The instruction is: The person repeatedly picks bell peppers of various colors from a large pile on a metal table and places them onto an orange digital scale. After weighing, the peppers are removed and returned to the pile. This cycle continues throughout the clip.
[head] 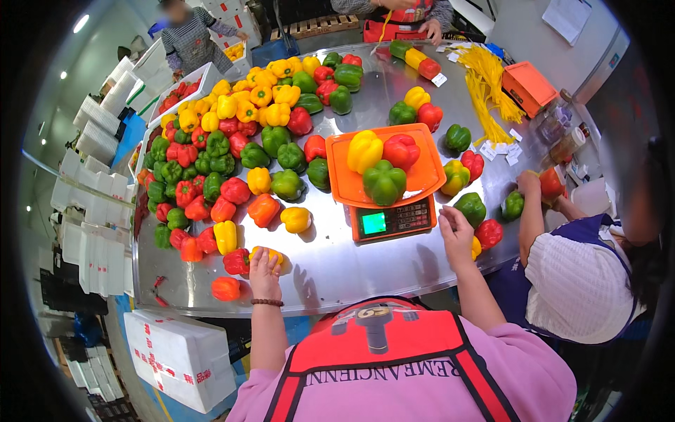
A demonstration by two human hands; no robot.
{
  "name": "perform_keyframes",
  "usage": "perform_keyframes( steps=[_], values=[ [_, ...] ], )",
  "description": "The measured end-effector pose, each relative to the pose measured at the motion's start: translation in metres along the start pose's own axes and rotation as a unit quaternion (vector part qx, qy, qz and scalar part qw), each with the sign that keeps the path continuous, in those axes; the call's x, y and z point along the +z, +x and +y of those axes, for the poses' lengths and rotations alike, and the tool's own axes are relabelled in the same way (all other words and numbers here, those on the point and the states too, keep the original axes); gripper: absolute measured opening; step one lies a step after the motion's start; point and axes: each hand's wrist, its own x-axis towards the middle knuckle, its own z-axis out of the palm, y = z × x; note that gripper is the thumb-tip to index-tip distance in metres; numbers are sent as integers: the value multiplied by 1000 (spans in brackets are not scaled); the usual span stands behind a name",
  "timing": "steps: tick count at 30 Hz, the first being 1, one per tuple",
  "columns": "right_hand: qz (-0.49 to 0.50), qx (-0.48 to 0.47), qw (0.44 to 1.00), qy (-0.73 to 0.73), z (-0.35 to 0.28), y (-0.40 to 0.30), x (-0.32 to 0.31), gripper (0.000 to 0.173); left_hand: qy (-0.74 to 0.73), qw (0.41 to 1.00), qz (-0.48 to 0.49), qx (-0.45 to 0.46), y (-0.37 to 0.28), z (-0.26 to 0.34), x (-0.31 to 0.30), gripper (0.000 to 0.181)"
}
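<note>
An orange digital scale [354, 220] with a lit green display stands before me on the steel table [337, 266]. Its orange tray [343, 185] bears a yellow bell pepper [365, 151], a red bell pepper [403, 151] and a green bell pepper [384, 183]. My left hand [265, 275], with a beaded bracelet at the wrist, is over a yellow pepper [275, 256] that it partly hides; I cannot tell whether they touch. Just right of the scale is my right hand [455, 232], raised with nothing in it, fingers apart, near a green pepper [470, 209].
Yellow, red and green peppers [211, 169] are heaped on the left. Further right lie yellow ties [488, 84], white tags [501, 150] and a second orange scale [529, 87]. A co-worker's hand [529, 184] holds peppers at the right. Red-handled scissors [160, 290] lie at the near left.
</note>
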Motion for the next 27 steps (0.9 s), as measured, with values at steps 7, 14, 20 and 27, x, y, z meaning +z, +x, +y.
perform_keyframes(
  steps=[7, 14, 20, 27],
  values=[
    [-40, 35, 999, -11, 2, -26, 15, 29, 80, 996, -43, 6, 21, 2, 27, 43],
    [-82, 23, 996, 13, -40, -8, 49, 26, 129, 985, -114, 22, 30, -8, 65, 41],
    [-134, -62, 988, -41, -55, 17, 90, 27, 147, 977, -151, 48, 52, -14, 67, 36],
    [-137, -31, 989, -54, -49, 30, 93, 22, 129, 973, -168, 92, 65, -10, 62, 35]
  ],
)
